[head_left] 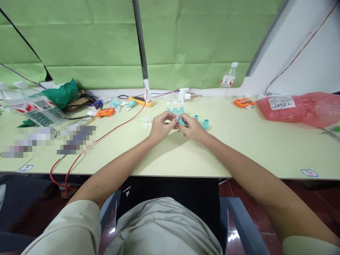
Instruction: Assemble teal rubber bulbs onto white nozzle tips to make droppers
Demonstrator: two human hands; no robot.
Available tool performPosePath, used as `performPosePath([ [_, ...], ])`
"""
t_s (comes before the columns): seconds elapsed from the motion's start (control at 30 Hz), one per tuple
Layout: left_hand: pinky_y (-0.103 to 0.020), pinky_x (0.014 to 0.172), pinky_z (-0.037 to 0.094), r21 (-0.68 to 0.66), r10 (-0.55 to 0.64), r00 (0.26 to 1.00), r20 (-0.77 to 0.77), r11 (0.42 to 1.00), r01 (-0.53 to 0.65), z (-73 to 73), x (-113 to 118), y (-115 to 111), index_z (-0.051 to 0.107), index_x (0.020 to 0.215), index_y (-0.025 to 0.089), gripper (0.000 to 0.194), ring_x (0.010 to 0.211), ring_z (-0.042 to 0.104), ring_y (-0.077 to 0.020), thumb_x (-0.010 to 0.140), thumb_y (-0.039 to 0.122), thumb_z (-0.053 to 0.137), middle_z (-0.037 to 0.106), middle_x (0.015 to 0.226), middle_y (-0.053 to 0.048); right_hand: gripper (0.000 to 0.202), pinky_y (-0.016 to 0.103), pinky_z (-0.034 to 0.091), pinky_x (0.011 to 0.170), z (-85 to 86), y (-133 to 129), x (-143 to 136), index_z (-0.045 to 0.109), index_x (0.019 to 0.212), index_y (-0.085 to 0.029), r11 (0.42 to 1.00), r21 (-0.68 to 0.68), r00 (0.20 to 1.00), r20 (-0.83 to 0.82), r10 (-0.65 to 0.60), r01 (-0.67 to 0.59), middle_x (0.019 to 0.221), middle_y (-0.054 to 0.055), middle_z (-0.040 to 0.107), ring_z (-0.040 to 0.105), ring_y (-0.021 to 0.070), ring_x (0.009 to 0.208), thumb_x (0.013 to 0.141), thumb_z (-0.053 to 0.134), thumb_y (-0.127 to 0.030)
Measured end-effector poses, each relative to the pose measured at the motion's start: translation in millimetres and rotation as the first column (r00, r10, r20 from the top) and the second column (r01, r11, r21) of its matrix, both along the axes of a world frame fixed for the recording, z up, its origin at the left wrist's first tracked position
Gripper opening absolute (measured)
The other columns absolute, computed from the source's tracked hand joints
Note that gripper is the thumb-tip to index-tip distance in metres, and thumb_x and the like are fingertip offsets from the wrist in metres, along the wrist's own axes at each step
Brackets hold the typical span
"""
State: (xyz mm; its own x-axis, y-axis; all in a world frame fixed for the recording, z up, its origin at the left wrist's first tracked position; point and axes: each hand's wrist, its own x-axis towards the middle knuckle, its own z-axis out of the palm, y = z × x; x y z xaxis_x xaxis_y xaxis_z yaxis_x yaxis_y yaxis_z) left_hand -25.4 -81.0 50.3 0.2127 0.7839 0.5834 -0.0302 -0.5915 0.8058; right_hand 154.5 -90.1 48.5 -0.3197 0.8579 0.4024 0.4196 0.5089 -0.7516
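Note:
My right hand (193, 128) is closed around a small teal bottle-shaped piece (181, 122), held just above the table. With thumb and fingers pinched, my left hand (162, 124) grips the small translucent white tip (177, 116) at that piece's upper end; the fingers partly hide it. Right behind the hands stand several teal pieces with pointed white tips (175, 106). To the right of my right hand are a teal piece without a tip (205, 124) and a smaller-looking one (196, 117). Several small white parts (148, 123) lie left of my left hand.
At the back are a yellow power strip (142, 101), a white plug (183, 94) and a clear water bottle (227, 80). A red cable (120, 124) crosses the left side. Water bottles (39, 106) stand left; a red plastic bag (300, 109) and an orange tool (243, 102) lie right.

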Motion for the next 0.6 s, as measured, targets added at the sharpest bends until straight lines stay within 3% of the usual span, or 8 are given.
performPosePath([
  [0.17, -0.030, 0.064, 0.066, -0.041, -0.030, 0.999, 0.039, 0.999, 0.031, 1.2, 0.6, 0.8, 0.066, 0.086, 0.015, 0.015, 0.076, 0.068, -0.0142, 0.083, 0.027, 0.075, 0.064, 0.080, -0.001, 0.017, 0.025, 0.044, 0.055, -1.5, 1.8, 2.3, 0.054, 0.094, -0.023, 0.999, 0.050, 1.000, 0.025, -0.007, 0.006, 0.077, -0.001, 0.063, 0.059, 0.0144, 0.062, 0.092, 0.060, -0.038],
  [0.3, -0.031, 0.065, 0.066, -0.061, -0.059, 0.997, 0.052, 0.996, 0.062, 2.1, 1.0, 1.4, 0.066, 0.085, 0.015, 0.018, 0.075, 0.068, -0.0146, 0.083, 0.029, 0.076, 0.064, 0.077, -0.001, 0.020, 0.026, 0.046, 0.050, -3.6, 4.6, 5.1, 0.055, 0.097, -0.023, 0.998, -0.030, 0.999, -0.016, 0.049, -0.050, 0.076, -0.002, 0.065, 0.058, 0.0130, 0.054, 0.093, 0.061, -0.042],
  [0.43, -0.029, 0.063, 0.064, -0.068, -0.036, 0.999, 0.034, 0.997, 0.038, 0.8, 1.3, 2.7, 0.064, 0.084, 0.015, 0.015, 0.069, 0.068, -0.0139, 0.083, 0.026, 0.075, 0.063, 0.075, 0.000, 0.022, 0.024, 0.048, 0.046, -4.8, 5.4, 4.6, 0.057, 0.099, -0.024, 0.990, -0.097, 0.992, -0.086, 0.093, -0.101, 0.079, 0.000, 0.066, 0.064, 0.0153, 0.062, 0.091, 0.064, -0.043],
  [0.6, -0.026, 0.062, 0.061, -0.037, -0.006, 1.000, 0.024, 0.999, 0.006, -1.7, 0.6, 5.4, 0.063, 0.086, 0.016, 0.011, 0.067, 0.069, -0.0127, 0.083, 0.023, 0.072, 0.063, 0.076, 0.001, 0.019, 0.024, 0.048, 0.048, -2.1, 1.1, -0.5, 0.056, 0.097, -0.023, 0.997, -0.073, 0.997, -0.072, 0.028, -0.033, 0.074, -0.003, 0.064, 0.060, 0.0129, 0.056, 0.090, 0.066, -0.038],
])
